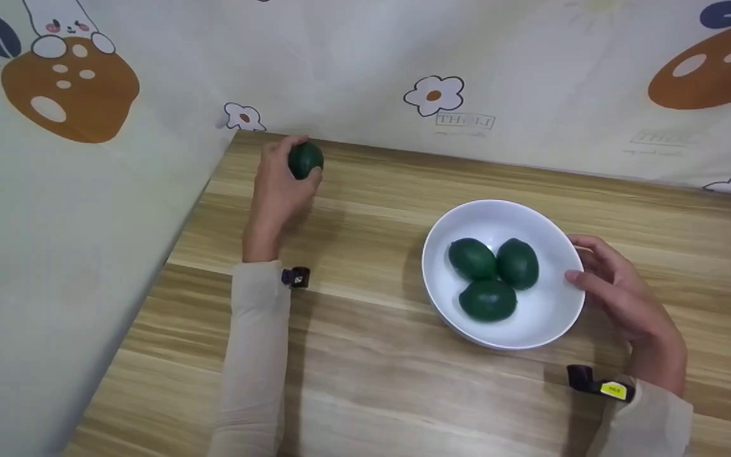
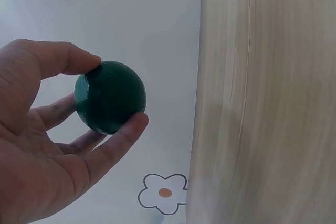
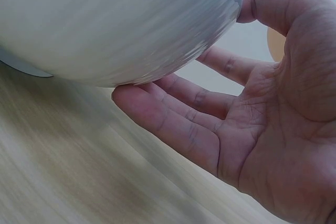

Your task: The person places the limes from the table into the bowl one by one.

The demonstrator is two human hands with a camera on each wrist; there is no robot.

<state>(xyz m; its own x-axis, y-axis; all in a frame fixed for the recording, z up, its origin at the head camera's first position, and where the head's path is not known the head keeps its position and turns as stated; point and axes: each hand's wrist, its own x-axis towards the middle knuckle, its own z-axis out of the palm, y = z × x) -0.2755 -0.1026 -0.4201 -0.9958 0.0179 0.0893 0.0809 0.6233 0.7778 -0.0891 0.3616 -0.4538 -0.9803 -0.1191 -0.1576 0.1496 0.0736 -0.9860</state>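
At the far left of the table, my left hand (image 1: 280,184) pinches a dark green lime (image 1: 306,160) between thumb and fingers. The left wrist view shows that lime (image 2: 110,98) with fingertips on opposite sides of it and the palm away from it. My right hand (image 1: 625,295) grips a white bowl (image 1: 549,324) by its right side, thumb over the rim. In the right wrist view, fingers (image 3: 163,119) spread along the outside and underside of the bowl's wall. Three more limes (image 1: 488,300) lie together inside the bowl.
The wood-grain table (image 1: 353,368) meets a pale printed curtain (image 1: 340,63) along its back and left edges. Flowers and orange fruit are printed on the curtain. Each sleeve carries a small black wrist camera (image 1: 297,277) at the cuff.
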